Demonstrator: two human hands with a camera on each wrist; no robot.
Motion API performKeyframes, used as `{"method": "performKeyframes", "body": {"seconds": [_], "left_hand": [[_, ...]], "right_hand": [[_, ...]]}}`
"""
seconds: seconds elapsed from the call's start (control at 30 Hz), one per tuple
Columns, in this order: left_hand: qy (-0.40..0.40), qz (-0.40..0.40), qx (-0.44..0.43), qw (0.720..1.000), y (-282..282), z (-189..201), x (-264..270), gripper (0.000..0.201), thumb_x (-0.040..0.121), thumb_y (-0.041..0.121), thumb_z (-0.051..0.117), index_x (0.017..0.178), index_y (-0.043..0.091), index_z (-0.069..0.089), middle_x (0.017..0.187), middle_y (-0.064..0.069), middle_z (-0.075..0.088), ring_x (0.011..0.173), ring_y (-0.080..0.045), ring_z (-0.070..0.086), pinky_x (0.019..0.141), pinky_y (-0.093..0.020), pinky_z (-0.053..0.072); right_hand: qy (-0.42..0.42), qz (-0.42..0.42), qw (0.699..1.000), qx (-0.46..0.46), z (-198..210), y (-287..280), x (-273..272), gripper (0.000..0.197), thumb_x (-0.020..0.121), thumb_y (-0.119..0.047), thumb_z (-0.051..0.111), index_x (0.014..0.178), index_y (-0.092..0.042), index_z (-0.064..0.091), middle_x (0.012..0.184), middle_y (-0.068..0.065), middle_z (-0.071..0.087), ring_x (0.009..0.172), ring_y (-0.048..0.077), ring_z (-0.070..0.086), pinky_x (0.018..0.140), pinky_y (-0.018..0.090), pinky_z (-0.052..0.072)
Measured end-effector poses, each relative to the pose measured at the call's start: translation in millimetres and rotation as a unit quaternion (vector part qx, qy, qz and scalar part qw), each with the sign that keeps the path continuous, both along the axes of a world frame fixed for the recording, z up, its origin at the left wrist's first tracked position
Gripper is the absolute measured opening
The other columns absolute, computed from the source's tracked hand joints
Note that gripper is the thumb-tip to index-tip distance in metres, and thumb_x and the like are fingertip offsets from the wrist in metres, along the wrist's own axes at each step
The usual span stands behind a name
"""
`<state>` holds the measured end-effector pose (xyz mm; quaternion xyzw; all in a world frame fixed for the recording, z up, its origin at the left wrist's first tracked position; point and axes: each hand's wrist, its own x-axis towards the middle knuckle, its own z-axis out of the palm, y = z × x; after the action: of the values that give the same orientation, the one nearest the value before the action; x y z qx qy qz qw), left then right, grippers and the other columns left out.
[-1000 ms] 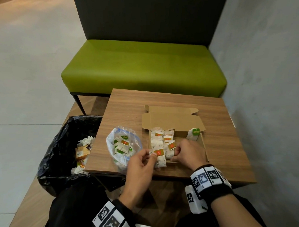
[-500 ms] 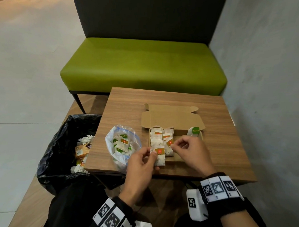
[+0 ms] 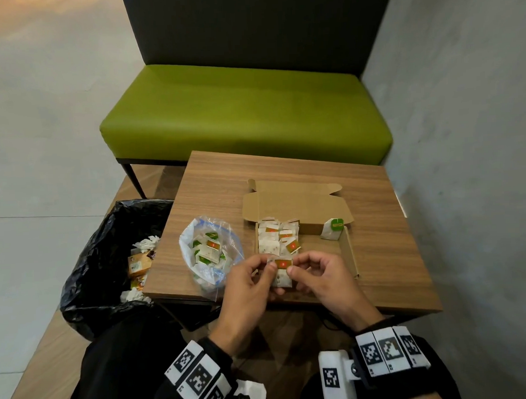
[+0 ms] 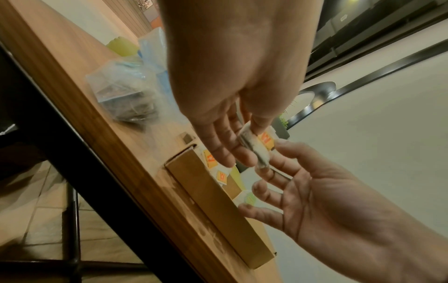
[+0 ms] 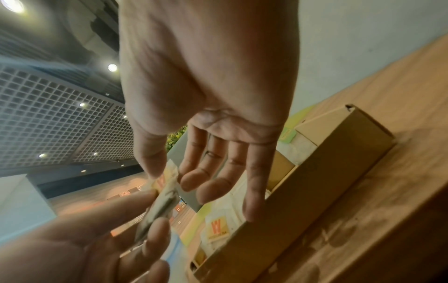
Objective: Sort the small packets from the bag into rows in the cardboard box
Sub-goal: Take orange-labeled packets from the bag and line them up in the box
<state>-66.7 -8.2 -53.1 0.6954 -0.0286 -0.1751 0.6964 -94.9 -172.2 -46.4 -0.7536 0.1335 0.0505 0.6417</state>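
Observation:
A small white packet with an orange label [image 3: 282, 269] hangs over the near end of the open cardboard box [image 3: 350, 253]. My left hand [image 3: 266, 268] pinches its left side between thumb and fingers, shown close in the left wrist view as the packet [image 4: 253, 151]. My right hand [image 3: 293, 268] pinches the right edge by the label; its other fingers [image 5: 254, 191] hang loose above the box wall [image 5: 315, 183]. Two rows of orange-label packets [image 3: 277, 238] fill the box's left side. A green-label packet [image 3: 332, 229] leans in the far right corner. The clear bag [image 3: 210, 253] with more packets lies left of the box.
The box lid [image 3: 295, 204] lies folded back on the small wooden table [image 3: 387, 254]. A bin lined with a black bag [image 3: 107, 260] stands at the table's left edge. A green bench [image 3: 246, 115] is behind, a grey wall [image 3: 465, 160] to the right.
My right hand left the packets in the row and came to the packet in my left hand. Both hands now hold it, a little nearer to me.

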Motion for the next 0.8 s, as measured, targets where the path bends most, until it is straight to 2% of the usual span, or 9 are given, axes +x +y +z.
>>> {"method": "performKeyframes", "body": {"seconds": [0.13, 0.23, 0.3, 0.37, 0.47, 0.53, 0.6, 0.67, 0.8], "left_hand": [[-0.015, -0.012, 0.029, 0.999, -4.6, -3.2, -2.4, 0.015, 0.098, 0.016, 0.058, 0.109, 0.018, 0.068, 0.093, -0.005, 0.074, 0.066, -0.021, 0.071, 0.059, -0.03, 0.057], [-0.033, -0.018, 0.095, 0.995, -5.4, -7.4, -2.2, 0.02, 0.097, 0.02, 0.06, 0.116, 0.024, 0.062, 0.099, 0.003, 0.069, 0.066, -0.015, 0.071, 0.056, -0.024, 0.054], [-0.054, -0.036, 0.148, 0.987, -4.0, -11.6, -2.6, 0.022, 0.097, 0.022, 0.06, 0.119, 0.025, 0.06, 0.095, 0.006, 0.067, 0.067, -0.012, 0.069, 0.058, -0.023, 0.055], [-0.071, -0.057, 0.198, 0.976, -2.6, -16.3, -2.3, 0.024, 0.096, 0.025, 0.06, 0.12, 0.026, 0.06, 0.09, 0.007, 0.066, 0.071, -0.008, 0.067, 0.066, -0.024, 0.057], [-0.093, -0.074, 0.258, 0.959, -1.8, -19.3, -1.8, 0.027, 0.096, 0.027, 0.06, 0.123, 0.027, 0.061, 0.088, 0.01, 0.064, 0.079, -0.001, 0.061, 0.067, -0.011, 0.048], [-0.099, -0.084, 0.271, 0.954, -3.1, -18.6, -1.6, 0.028, 0.096, 0.027, 0.06, 0.124, 0.027, 0.061, 0.09, 0.011, 0.062, 0.081, 0.0, 0.059, 0.066, -0.008, 0.044], [-0.101, -0.093, 0.278, 0.951, -3.4, -17.9, -2.0, 0.029, 0.096, 0.027, 0.06, 0.125, 0.027, 0.061, 0.091, 0.011, 0.062, 0.082, -0.001, 0.059, 0.067, -0.009, 0.044], [-0.102, -0.094, 0.283, 0.949, -2.9, -18.3, -1.7, 0.029, 0.096, 0.026, 0.061, 0.124, 0.027, 0.061, 0.09, 0.012, 0.062, 0.08, 0.0, 0.059, 0.067, -0.009, 0.045], [-0.107, -0.089, 0.285, 0.948, -2.6, -20.9, 0.4, 0.028, 0.094, 0.025, 0.062, 0.122, 0.025, 0.063, 0.087, 0.012, 0.064, 0.075, 0.002, 0.058, 0.065, -0.007, 0.044]], "right_hand": [[-0.004, 0.013, 1.0, -0.028, -0.3, -5.0, 0.7, 0.009, 0.087, -0.011, 0.074, 0.09, -0.02, 0.074, 0.087, 0.007, 0.074, 0.07, 0.009, 0.066, 0.063, 0.023, 0.053], [-0.006, -0.049, 0.993, -0.11, 1.9, -19.9, 6.2, 0.008, 0.089, -0.016, 0.071, 0.09, -0.024, 0.072, 0.088, 0.001, 0.072, 0.077, 0.011, 0.067, 0.069, 0.027, 0.056], [0.009, -0.082, 0.98, -0.179, -0.9, -32.5, 12.7, 0.006, 0.09, -0.021, 0.07, 0.093, -0.026, 0.071, 0.089, -0.003, 0.07, 0.083, 0.012, 0.065, 0.075, 0.032, 0.057], [0.04, -0.059, 0.97, -0.233, -8.3, -39.4, 19.7, 0.004, 0.09, -0.026, 0.07, 0.093, -0.028, 0.071, 0.089, -0.007, 0.068, 0.085, 0.011, 0.063, 0.077, 0.033, 0.055], [0.085, 0.009, 0.95, -0.3, -16.7, -37.3, 30.0, 0.001, 0.09, -0.03, 0.071, 0.09, -0.03, 0.071, 0.087, -0.01, 0.068, 0.085, 0.007, 0.061, 0.074, 0.028, 0.05], [0.105, 0.046, 0.942, -0.314, -19.6, -33.4, 35.9, 0.004, 0.09, -0.03, 0.071, 0.087, -0.031, 0.068, 0.088, -0.01, 0.067, 0.085, 0.007, 0.06, 0.072, 0.028, 0.047], [0.123, 0.07, 0.928, -0.345, -24.5, -27.0, 41.0, 0.004, 0.09, -0.032, 0.071, 0.087, -0.033, 0.067, 0.09, -0.01, 0.066, 0.087, 0.007, 0.06, 0.076, 0.029, 0.048], [0.116, 0.047, 0.915, -0.384, -29.8, -20.3, 44.8, 0.004, 0.089, -0.035, 0.071, 0.09, -0.032, 0.07, 0.088, -0.012, 0.067, 0.087, 0.007, 0.061, 0.081, 0.035, 0.054], [0.104, 0.005, 0.911, -0.398, -35.4, -15.6, 48.6, 0.011, 0.083, -0.036, 0.077, 0.084, -0.032, 0.067, 0.079, -0.012, 0.07, 0.081, 0.006, 0.065, 0.079, 0.039, 0.057]]}}
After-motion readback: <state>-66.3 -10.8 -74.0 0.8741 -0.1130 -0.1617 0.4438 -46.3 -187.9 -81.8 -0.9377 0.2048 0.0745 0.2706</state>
